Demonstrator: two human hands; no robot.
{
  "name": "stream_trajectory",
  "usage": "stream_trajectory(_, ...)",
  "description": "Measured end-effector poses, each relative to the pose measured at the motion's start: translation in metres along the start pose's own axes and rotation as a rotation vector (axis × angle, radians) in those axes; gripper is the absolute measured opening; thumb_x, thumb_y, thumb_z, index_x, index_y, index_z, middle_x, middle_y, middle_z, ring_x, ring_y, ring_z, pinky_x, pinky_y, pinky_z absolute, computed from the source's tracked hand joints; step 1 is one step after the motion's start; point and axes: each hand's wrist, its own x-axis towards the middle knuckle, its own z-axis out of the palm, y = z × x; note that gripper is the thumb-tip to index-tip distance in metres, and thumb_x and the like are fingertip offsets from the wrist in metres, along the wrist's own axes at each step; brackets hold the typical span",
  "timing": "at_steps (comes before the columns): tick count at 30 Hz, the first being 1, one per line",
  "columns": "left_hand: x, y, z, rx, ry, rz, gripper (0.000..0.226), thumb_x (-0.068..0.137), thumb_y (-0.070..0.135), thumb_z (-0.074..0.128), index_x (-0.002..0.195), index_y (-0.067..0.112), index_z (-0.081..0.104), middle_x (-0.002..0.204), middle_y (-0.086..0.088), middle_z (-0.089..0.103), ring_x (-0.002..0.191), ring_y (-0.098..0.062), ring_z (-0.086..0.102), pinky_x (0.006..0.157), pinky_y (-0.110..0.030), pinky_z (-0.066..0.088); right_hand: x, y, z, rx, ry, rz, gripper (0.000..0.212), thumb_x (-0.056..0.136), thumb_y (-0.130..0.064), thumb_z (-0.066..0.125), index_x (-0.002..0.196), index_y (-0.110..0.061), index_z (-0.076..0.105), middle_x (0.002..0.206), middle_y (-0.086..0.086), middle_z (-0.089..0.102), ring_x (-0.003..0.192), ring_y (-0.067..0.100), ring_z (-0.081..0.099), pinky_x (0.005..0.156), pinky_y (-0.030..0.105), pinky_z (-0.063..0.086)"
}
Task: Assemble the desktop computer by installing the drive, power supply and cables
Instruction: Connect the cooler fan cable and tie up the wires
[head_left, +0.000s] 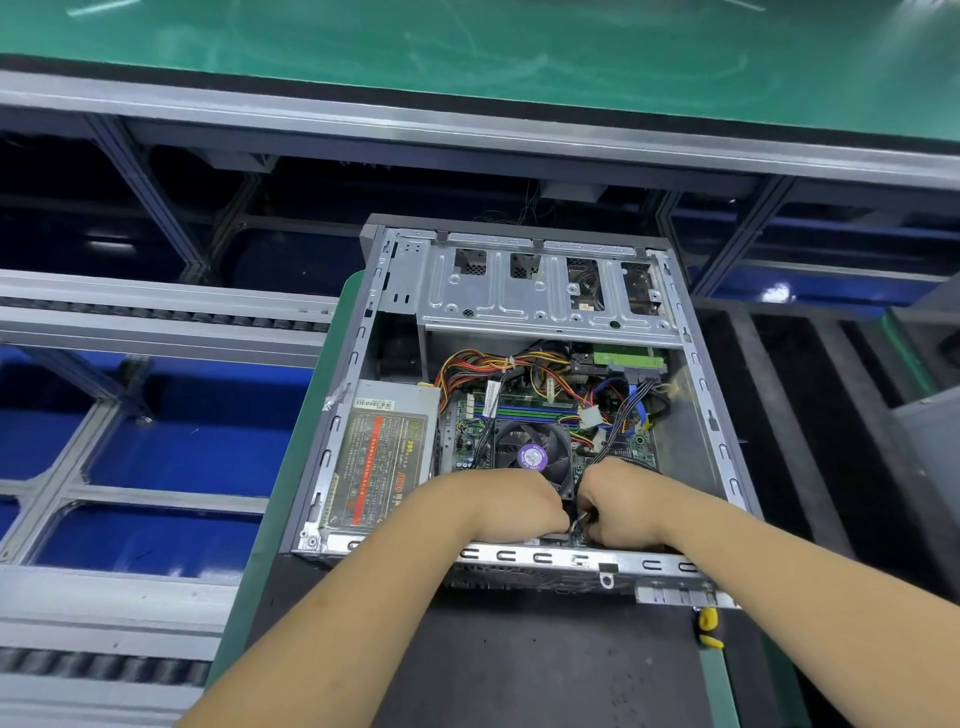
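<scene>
The open computer case (524, 395) lies on its side on a dark mat (519, 660). The power supply (382, 457) sits in its near-left corner, and the drive (626, 359) is tucked under the metal drive cage (535, 288). Both hands reach inside near the CPU fan (532, 454). The left hand (511, 501) and right hand (618, 501) curl close together, apparently pinching a small connector between them, though it is mostly hidden. Black cables (621, 421) run up from the right hand toward the drive.
</scene>
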Motion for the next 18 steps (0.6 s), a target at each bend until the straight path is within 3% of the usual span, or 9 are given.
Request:
stream_trajectory(3,0.0006,-0.0001,0.0001,-0.019,-0.005,-0.018,0.027,0.098,0.014,0.039,0.072,0.01,0.034,0.082,-0.015,0.033,0.073,-0.021,0.024,0.059,-0.034,0.019,-0.0015,0.0011,-0.0018,0.138,0.013,0.006,0.017,0.081,-0.012,0.068,0.093,-0.015,0.079,0.086,0.001,0.075,0.067,0.012,0.056,0.061,0.016,0.042)
stream_trajectory(5,0.0007,0.0,0.0001,-0.023,-0.005,-0.023,0.025,0.098,0.015,0.04,0.074,0.01,0.035,0.083,-0.015,0.034,0.073,-0.021,0.024,0.059,-0.034,0.019,-0.0018,0.0034,-0.0018,0.218,0.044,0.032,0.019,0.08,-0.008,0.07,0.093,-0.017,0.08,0.085,-0.002,0.075,0.065,0.008,0.058,0.059,0.012,0.042)
stream_trajectory(11,-0.0009,0.0007,-0.0002,-0.045,-0.002,-0.028,0.028,0.098,0.015,0.04,0.072,0.011,0.032,0.083,-0.015,0.032,0.074,-0.021,0.023,0.062,-0.036,0.02,-0.0036,0.005,-0.0032,0.308,0.033,0.094,0.031,0.079,0.008,0.06,0.092,-0.012,0.08,0.065,-0.006,0.064,0.079,0.017,0.07,0.082,0.031,0.059)
stream_trajectory(13,-0.0014,0.0012,-0.0005,-0.047,0.0,-0.026,0.029,0.098,0.015,0.04,0.071,0.011,0.032,0.084,-0.015,0.033,0.074,-0.022,0.024,0.063,-0.036,0.02,-0.0014,0.0033,-0.0022,0.31,0.046,0.121,0.02,0.08,0.0,0.06,0.084,-0.006,0.078,0.063,0.002,0.064,0.072,0.017,0.065,0.077,0.034,0.059)
stream_trajectory(15,-0.002,0.0014,-0.0012,-0.045,0.003,-0.027,0.029,0.098,0.016,0.04,0.071,0.011,0.033,0.084,-0.015,0.033,0.075,-0.022,0.025,0.064,-0.037,0.021,-0.0012,0.0011,-0.0021,0.27,0.052,0.135,0.016,0.08,-0.016,0.069,0.081,-0.001,0.076,0.073,0.013,0.07,0.07,0.022,0.062,0.074,0.036,0.056)
stream_trajectory(18,-0.0027,0.0027,-0.0009,-0.042,0.004,-0.035,0.024,0.098,0.016,0.039,0.075,0.009,0.036,0.083,-0.015,0.033,0.073,-0.022,0.024,0.061,-0.035,0.02,-0.0029,0.0027,-0.0028,0.244,0.062,0.153,0.02,0.079,-0.024,0.081,0.08,-0.005,0.076,0.081,0.008,0.074,0.08,0.022,0.069,0.076,0.032,0.057)
